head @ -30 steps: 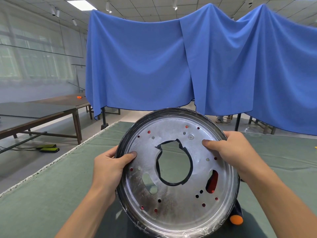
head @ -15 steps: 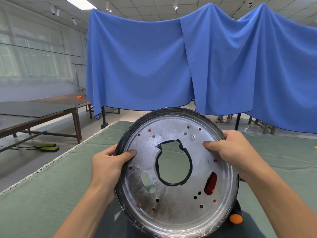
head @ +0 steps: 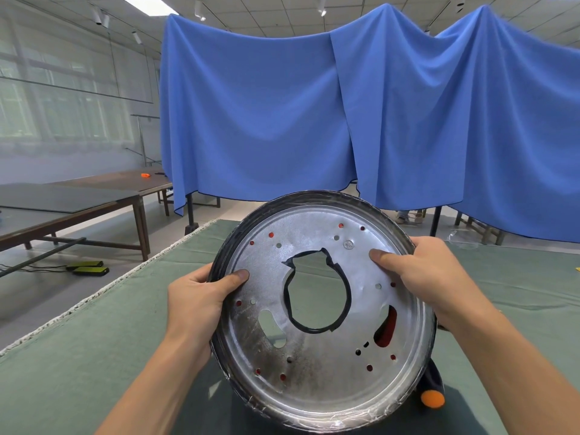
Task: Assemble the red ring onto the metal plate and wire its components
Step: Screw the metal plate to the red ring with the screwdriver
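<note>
I hold a round metal plate (head: 317, 365) tilted up in front of me, above the green table. It has a large centre hole edged in black tape and several small holes. Red shows through the small holes and the slot at the right (head: 387, 328), so the red ring lies behind the plate, mostly hidden. My left hand (head: 196, 301) grips the plate's left rim, thumb on the face. My right hand (head: 430, 274) grips the upper right rim, thumb pressed on the face.
A green cloth-covered table (head: 78, 356) spreads below the plate. An orange-tipped tool (head: 432, 395) lies under the plate's lower right edge. Blue drapes (head: 282, 120) hang behind. Dark wooden tables (head: 72, 199) stand at the left, with yellow-black objects (head: 89, 268) on the floor.
The plate has turned slightly clockwise in my hands; the red slot and small holes shifted a little. Both hands keep their grip on the rim.
</note>
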